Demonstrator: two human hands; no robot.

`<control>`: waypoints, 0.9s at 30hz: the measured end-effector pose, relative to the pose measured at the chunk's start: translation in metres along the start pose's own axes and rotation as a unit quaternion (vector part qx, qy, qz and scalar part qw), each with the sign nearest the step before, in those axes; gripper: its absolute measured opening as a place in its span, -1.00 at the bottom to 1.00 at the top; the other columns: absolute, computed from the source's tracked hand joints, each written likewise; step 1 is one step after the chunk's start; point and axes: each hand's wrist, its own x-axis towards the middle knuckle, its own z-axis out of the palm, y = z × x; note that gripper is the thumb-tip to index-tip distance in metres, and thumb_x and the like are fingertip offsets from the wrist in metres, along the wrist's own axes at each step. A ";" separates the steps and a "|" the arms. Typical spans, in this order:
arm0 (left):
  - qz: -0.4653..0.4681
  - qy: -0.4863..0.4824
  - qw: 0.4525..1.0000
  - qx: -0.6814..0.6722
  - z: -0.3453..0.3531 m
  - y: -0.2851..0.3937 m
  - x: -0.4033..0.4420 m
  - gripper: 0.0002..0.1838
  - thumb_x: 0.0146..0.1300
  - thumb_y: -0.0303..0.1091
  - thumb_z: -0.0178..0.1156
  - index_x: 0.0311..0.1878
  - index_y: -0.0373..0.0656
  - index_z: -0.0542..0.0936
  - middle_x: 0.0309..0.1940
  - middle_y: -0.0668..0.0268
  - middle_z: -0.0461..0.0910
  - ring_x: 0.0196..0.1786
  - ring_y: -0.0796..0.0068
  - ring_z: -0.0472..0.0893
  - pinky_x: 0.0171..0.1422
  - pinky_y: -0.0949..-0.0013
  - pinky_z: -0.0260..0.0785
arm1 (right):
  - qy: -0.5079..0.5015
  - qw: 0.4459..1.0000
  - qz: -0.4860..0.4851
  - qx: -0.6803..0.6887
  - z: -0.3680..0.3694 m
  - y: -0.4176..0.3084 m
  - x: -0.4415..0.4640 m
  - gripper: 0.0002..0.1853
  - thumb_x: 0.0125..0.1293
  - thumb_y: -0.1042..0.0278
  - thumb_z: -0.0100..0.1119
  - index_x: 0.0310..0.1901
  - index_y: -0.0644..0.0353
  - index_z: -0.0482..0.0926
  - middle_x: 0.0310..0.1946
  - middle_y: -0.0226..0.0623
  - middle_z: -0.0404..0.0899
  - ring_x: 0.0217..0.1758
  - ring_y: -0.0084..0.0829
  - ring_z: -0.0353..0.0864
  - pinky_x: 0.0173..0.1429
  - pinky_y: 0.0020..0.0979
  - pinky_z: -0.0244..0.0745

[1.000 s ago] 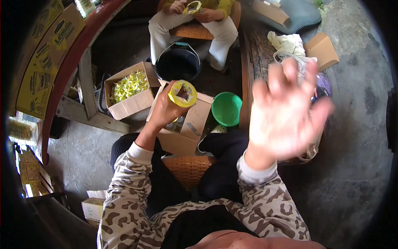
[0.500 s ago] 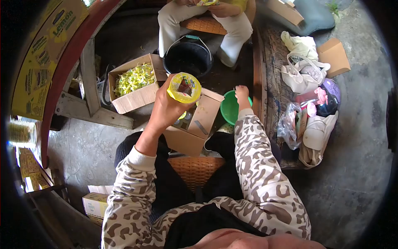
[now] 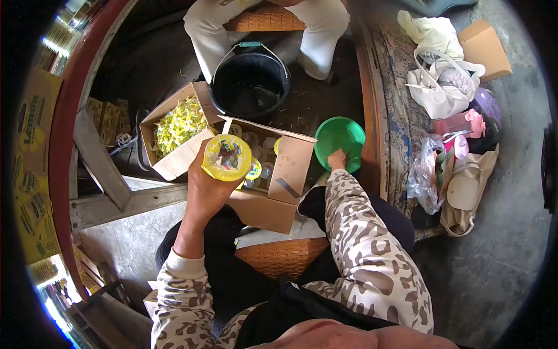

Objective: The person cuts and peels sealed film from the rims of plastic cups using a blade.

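Since the frame half a second ago, the cup and the left hand have shifted down and to the left in the picture, and the right hand has gone from the upper part of the bowl to its lower part. The left hand is curled round the cup, gripping it from below and the left, left of the frame's middle, with its yellow rim and clear top facing the camera. The right hand dips over the bowl's near edge, right of centre, fingers bent down inside; whether they pinch anything I cannot tell. Behind the cup, near the frame's middle, stands an open carton with more cups in it, just left of the bowl. Farther left, a box is heaped with yellow strips. Above these sits a black bucket, handle raised, between the legs of a seated person at the top of the frame. On the right, a white bag, a clear plastic bag, a pink container and a beige bag lie close together. A wicker seat shows between the wearer's legs, low in the frame.
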 end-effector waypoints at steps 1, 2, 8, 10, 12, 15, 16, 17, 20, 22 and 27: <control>-0.003 -0.005 1.000 0.000 0.002 -0.001 0.001 -0.48 -0.01 -0.44 0.54 0.02 -0.26 0.53 -0.19 0.20 0.67 -0.14 0.40 0.68 0.01 0.36 0.52 | 0.029 0.999 0.004 0.029 0.003 0.002 -0.001 -0.66 0.25 0.42 0.18 0.06 0.32 0.58 0.12 0.16 0.55 0.24 0.03 0.55 0.22 -0.05 0.51; -0.004 -0.010 1.000 0.000 0.005 -0.002 0.002 -0.48 -0.01 -0.44 0.54 0.02 -0.26 0.53 -0.19 0.20 0.68 -0.14 0.40 0.69 0.00 0.35 0.52 | 0.028 0.999 0.006 0.031 0.007 0.002 -0.002 -0.66 0.25 0.42 0.18 0.06 0.32 0.58 0.12 0.16 0.55 0.24 0.03 0.55 0.22 -0.05 0.51; -0.003 -0.021 1.000 0.005 0.009 0.001 0.005 -0.50 -0.02 -0.45 0.53 0.01 -0.26 0.54 -0.18 0.19 0.68 -0.12 0.39 0.69 0.01 0.35 0.52 | 0.103 0.995 -0.010 -0.013 0.046 0.028 0.030 -0.80 0.26 0.35 0.21 -0.15 0.22 0.71 -0.10 -0.02 0.70 -0.03 0.05 0.70 0.02 -0.05 0.62; 0.001 -0.013 1.000 -0.004 0.010 0.005 0.004 -0.50 -0.02 -0.46 0.53 0.00 -0.25 0.54 -0.18 0.19 0.68 -0.12 0.37 0.69 0.01 0.35 0.52 | 0.102 0.994 0.033 -0.029 0.024 0.015 0.015 -0.78 0.31 0.24 0.22 -0.23 0.20 0.74 -0.16 -0.09 0.73 -0.13 0.04 0.73 -0.06 -0.07 0.64; 0.015 -0.010 1.000 -0.017 0.008 0.006 0.004 -0.51 -0.03 -0.47 0.52 -0.01 -0.24 0.54 -0.19 0.18 0.68 -0.11 0.33 0.70 0.02 0.34 0.51 | 0.082 0.995 0.053 -0.034 0.003 0.003 0.006 -0.76 0.33 0.19 0.22 -0.21 0.18 0.74 -0.13 -0.08 0.73 -0.09 0.01 0.72 -0.03 -0.09 0.63; 0.032 -0.017 0.999 -0.016 0.006 0.007 0.003 -0.48 -0.01 -0.47 0.53 0.03 -0.25 0.52 -0.16 0.21 0.67 -0.10 0.39 0.68 0.04 0.37 0.50 | 0.096 0.991 0.061 -0.075 -0.014 -0.009 -0.009 -0.72 0.34 0.11 0.24 -0.17 0.15 0.74 -0.06 -0.09 0.71 0.00 -0.04 0.70 0.04 -0.11 0.61; 0.039 -0.026 0.999 -0.006 0.003 0.008 0.003 -0.41 0.00 -0.46 0.54 0.11 -0.28 0.50 -0.12 0.22 0.67 -0.07 0.49 0.66 0.08 0.40 0.50 | 0.129 0.984 0.053 -0.110 -0.018 -0.012 -0.013 -0.71 0.33 0.08 0.26 -0.15 0.13 0.74 -0.02 -0.11 0.70 0.04 -0.07 0.68 0.07 -0.12 0.60; 0.047 -0.021 0.998 -0.024 0.002 0.013 0.001 -0.41 -0.01 -0.46 0.55 0.09 -0.29 0.50 -0.13 0.22 0.67 -0.07 0.46 0.66 0.07 0.40 0.49 | 0.087 0.992 0.070 -0.052 -0.028 -0.014 -0.012 -0.73 0.34 0.14 0.24 -0.10 0.12 0.73 0.05 -0.12 0.66 0.11 -0.09 0.64 0.13 -0.12 0.57; 0.075 0.003 0.996 -0.051 -0.002 0.017 -0.002 -0.45 -0.03 -0.46 0.55 0.03 -0.27 0.51 -0.15 0.20 0.66 -0.08 0.41 0.67 0.05 0.38 0.49 | 0.114 0.989 0.073 -0.062 -0.022 -0.009 0.013 -0.77 0.33 0.24 0.22 -0.11 0.15 0.73 0.03 -0.12 0.66 0.10 -0.07 0.65 0.11 -0.12 0.57; 0.116 0.031 0.992 -0.045 -0.006 0.019 -0.004 -0.49 -0.03 -0.47 0.55 0.00 -0.25 0.52 -0.18 0.20 0.64 -0.11 0.37 0.67 0.02 0.36 0.50 | 0.144 0.988 0.003 -0.061 -0.028 -0.008 0.006 -0.80 0.31 0.34 0.20 -0.15 0.20 0.73 -0.02 -0.07 0.67 0.08 -0.04 0.66 0.09 -0.14 0.59; 0.143 0.058 0.984 -0.092 -0.018 0.028 -0.011 -0.57 0.00 -0.46 0.44 -0.05 -0.22 0.52 -0.22 0.14 0.63 -0.11 0.11 0.66 -0.01 0.26 0.49 | 0.105 0.990 -0.082 -0.045 -0.084 -0.053 -0.035 -0.82 0.24 0.36 0.24 -0.19 0.23 0.73 -0.11 0.01 0.70 -0.03 0.01 0.70 0.01 -0.07 0.62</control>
